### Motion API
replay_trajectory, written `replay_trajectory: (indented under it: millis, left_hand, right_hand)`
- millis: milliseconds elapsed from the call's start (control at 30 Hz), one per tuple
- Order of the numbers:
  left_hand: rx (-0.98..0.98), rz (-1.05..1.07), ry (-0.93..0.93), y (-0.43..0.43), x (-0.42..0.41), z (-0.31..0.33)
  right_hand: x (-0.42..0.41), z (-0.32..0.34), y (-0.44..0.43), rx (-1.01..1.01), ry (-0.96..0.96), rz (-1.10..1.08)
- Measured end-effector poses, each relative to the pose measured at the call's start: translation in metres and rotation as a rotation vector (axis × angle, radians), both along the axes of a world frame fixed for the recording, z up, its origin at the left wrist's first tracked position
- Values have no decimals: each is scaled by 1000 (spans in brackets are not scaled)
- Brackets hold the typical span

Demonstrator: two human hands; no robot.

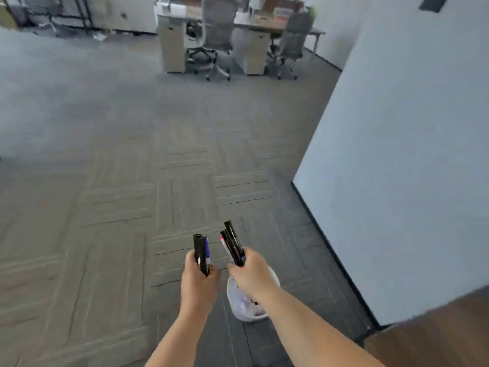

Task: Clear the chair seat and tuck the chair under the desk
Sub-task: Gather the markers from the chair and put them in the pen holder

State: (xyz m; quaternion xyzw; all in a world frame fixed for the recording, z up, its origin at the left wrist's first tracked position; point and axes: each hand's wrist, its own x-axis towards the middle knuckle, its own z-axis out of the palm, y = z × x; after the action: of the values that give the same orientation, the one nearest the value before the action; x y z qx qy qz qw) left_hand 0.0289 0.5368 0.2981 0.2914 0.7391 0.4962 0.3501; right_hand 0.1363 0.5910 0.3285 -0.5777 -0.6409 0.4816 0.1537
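Note:
My left hand (197, 279) is shut on a small bundle of markers (200, 254), black with one blue. My right hand (251, 274) is shut on another bundle of markers (232, 243), black with one red-tipped. Both bundles point up and away from me, over grey carpet. Far ahead stand two grey mesh office chairs, the left chair (218, 27) and the right chair (292, 39), each pushed up against a desk (254, 23). Their seats are too far and blurred to read.
A white bin (239, 305) lined with a plastic bag stands on the floor just under my right forearm. A pale wall (402, 154) runs along the right, with a brown wooden surface (436, 332) at the lower right. Grey carpet (132, 154) stretches ahead to the desks.

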Motion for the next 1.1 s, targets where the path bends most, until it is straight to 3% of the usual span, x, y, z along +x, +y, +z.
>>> replay_trajectory:
  millis: [300, 600, 700, 867, 1000, 1100]
  left_hand:
    - [89, -579, 129, 33, 135, 36]
    - [86, -917, 128, 39, 331, 48]
    - [79, -935, 130, 39, 395, 50]
    - [28, -989, 146, 39, 476, 55]
    - [-31, -1049, 167, 40, 520, 52]
    - [-68, -1090, 175, 48, 549, 48]
  right_hand:
    - [184, 46, -21, 101, -2, -489]
    - [403, 48, -61, 184, 37, -974]
    - [488, 44, -62, 138, -107, -947]
    - [624, 53, -63, -76, -516, -794]
    - [689, 51, -57, -295, -794, -672]
    - [712, 41, -43, -340, -897, -591]
